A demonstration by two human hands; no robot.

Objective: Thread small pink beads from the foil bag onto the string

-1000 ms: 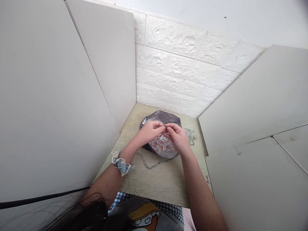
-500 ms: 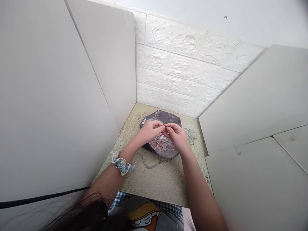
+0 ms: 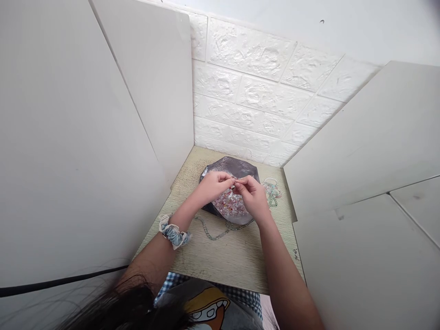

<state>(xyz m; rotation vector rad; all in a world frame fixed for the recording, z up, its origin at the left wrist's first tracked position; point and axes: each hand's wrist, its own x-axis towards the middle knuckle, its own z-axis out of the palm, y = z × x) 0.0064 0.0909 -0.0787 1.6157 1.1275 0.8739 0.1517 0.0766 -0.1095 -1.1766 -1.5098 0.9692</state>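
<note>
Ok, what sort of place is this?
Probably a narrow indoor desk nook: a pale wood-grain tabletop between flat off-white panels, facing a white embossed brick-pattern wall.

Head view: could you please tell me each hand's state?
Left hand: pinched closed; anything held is too small to tell.
Right hand: pinched closed; held item unclear.

From my station I see small pink-and-white beads heaped in a shiny grey angular pouch; a curving pale-green beaded strand lies at its seven o'clock, tangled pastel bead strands at three.
</note>
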